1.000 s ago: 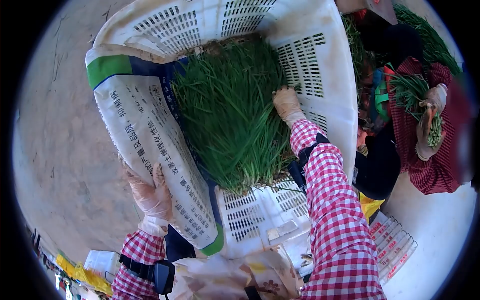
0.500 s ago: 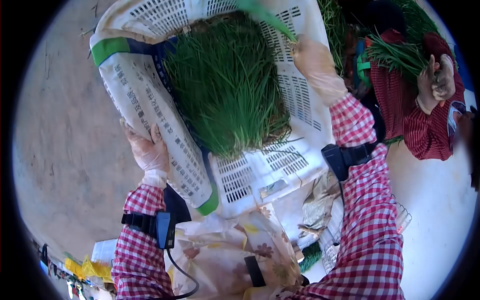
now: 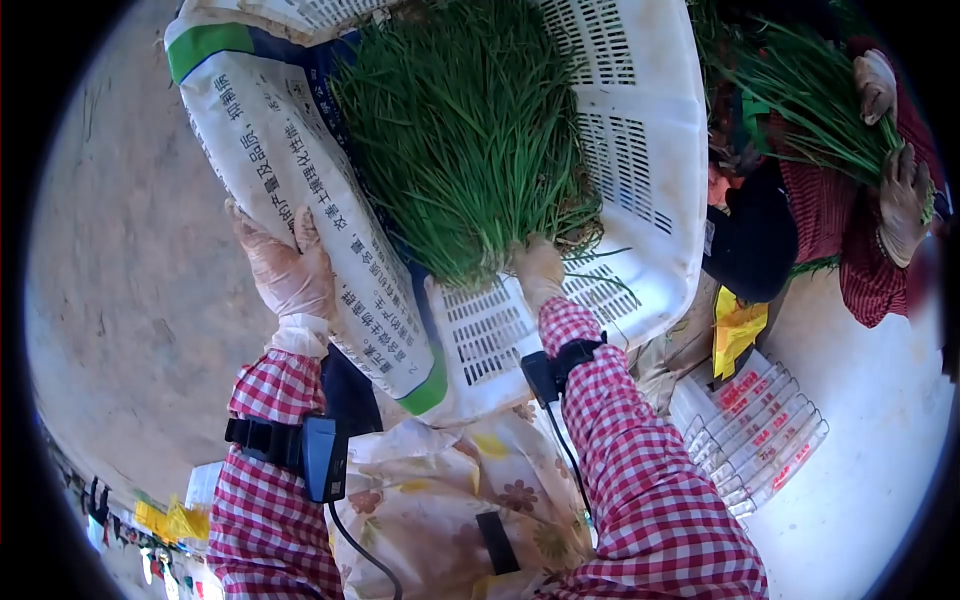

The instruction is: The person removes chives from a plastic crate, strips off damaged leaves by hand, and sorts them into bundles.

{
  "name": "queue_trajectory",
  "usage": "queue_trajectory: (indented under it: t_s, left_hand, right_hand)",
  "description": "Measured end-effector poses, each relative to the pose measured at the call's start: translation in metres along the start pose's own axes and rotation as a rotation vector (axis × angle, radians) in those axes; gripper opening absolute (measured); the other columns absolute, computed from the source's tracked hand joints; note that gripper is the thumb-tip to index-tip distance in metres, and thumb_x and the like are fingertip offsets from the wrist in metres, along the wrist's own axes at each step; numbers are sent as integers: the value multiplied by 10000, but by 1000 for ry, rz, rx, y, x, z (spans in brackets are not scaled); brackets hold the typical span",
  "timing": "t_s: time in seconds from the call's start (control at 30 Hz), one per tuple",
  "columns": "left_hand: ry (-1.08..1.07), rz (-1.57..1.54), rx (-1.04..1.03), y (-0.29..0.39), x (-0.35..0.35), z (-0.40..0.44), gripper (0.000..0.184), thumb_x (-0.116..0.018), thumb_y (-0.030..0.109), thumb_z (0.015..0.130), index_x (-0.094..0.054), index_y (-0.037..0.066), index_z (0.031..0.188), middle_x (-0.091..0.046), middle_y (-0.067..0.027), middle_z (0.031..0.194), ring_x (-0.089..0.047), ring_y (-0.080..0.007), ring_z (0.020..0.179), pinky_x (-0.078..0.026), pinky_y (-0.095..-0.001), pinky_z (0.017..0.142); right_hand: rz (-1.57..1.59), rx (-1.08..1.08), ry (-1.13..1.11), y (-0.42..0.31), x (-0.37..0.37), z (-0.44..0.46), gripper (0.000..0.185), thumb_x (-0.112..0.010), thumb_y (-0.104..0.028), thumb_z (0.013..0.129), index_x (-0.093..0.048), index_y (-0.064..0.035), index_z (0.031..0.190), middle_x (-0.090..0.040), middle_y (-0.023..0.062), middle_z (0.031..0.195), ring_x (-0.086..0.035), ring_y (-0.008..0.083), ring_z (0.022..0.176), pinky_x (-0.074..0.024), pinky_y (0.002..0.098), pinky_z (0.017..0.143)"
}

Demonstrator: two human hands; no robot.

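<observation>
A pile of long green chives (image 3: 470, 130) lies in a white slotted plastic basket (image 3: 640, 150), with the pale stem ends toward me. My right hand (image 3: 540, 268), in a thin glove, is at those stem ends with its fingers closed around some of them; the fingertips are partly hidden. A white printed sack (image 3: 290, 170) with green ends covers the basket's left side. Against the sack's outer edge rests my gloved left hand (image 3: 285, 268), fingers stretched out and thumb apart on the printed face.
At the right, a co-worker's gloved hands (image 3: 900, 190) hold a bunch of chives (image 3: 810, 90). Below that person are a yellow bag (image 3: 738, 330) and a wire rack with red-printed plastic (image 3: 755, 430). Yellow items (image 3: 175, 520) lie far left.
My right hand has come down from the basket's upper right with its chives to the near stem ends. The left hand stays at the sack. The co-worker's bunch has shifted.
</observation>
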State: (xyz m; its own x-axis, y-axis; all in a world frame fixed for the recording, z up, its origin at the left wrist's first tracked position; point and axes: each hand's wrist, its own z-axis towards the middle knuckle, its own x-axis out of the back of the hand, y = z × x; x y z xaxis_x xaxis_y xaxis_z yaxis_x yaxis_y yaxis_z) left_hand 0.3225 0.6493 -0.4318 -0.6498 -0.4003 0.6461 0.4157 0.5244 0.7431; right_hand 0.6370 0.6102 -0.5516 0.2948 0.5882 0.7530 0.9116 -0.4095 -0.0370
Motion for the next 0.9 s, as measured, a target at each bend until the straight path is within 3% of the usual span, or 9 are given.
queue_trajectory:
  t_s: [0.13,0.17,0.3,0.33,0.4,0.5,0.6,0.77,0.9]
  left_hand:
    - [-18,-7,19,9,2,0,754,-610,146,863,-116,45,1425,-467,-151,1296,-524,-226,1110,-419,-307,911]
    - [-25,-21,27,7,4,-1,750,-607,145,866,-117,43,1424,-463,-151,1299,-523,-223,1109,-422,-305,908]
    - [-23,-75,43,-2,1,-3,738,-598,139,874,-115,42,1423,-447,-147,1306,-509,-211,1119,-426,-308,907]
    - [-24,-85,40,1,-1,-4,708,-593,131,878,-141,43,1415,-449,-147,1300,-506,-211,1113,-417,-309,918]
    - [-21,-96,32,9,0,-3,648,-583,115,886,-193,45,1399,-453,-147,1288,-502,-212,1102,-401,-312,940]
    - [16,144,-38,13,1,-3,634,-582,119,889,-206,41,1393,-450,-146,1287,-503,-208,1095,-411,-312,931]
    - [-37,-82,-28,5,1,0,712,-588,118,878,-129,56,1419,-433,-150,1309,-484,-215,1137,-401,-310,941]
    - [-22,-41,37,9,0,-4,668,-594,109,877,-182,39,1398,-449,-147,1287,-484,-218,1121,-397,-319,945]
    - [-4,-27,-48,7,-1,-1,636,-598,111,876,-218,19,1379,-461,-149,1272,-492,-221,1105,-409,-321,934]
  right_hand:
    - [321,112,275,21,-2,8,667,-727,-309,724,-470,43,1230,-565,255,1094,-556,403,991,-454,412,869]
    - [316,56,228,28,-14,8,925,-778,-314,676,-269,57,1354,-478,282,1225,-510,401,1090,-438,396,910]
    - [329,-139,7,21,-40,-1,1301,-824,-411,595,99,23,1403,-233,284,1419,-394,400,1229,-373,378,1001]
    - [334,-134,29,19,-44,-1,1303,-801,-474,597,86,41,1401,-163,271,1448,-390,415,1227,-369,382,1004]
    - [-10,-116,135,14,-45,-1,1347,-781,-541,580,115,52,1393,-247,271,1417,-408,405,1214,-380,394,989]
    - [-6,-299,-233,0,-30,-7,1324,-777,-579,553,7,75,1396,-385,250,1325,-457,384,1161,-402,411,956]
    - [-54,-305,-275,-2,-33,0,1231,-789,-573,539,-150,77,1367,-472,238,1203,-490,356,1114,-414,423,928]
    - [255,-181,111,-3,-57,0,1009,-851,-357,535,-319,127,1243,-516,287,1086,-526,404,1025,-439,383,898]
    - [503,-183,80,-17,-55,-4,875,-818,-292,585,-364,113,1213,-561,297,1060,-577,381,977,-452,402,871]
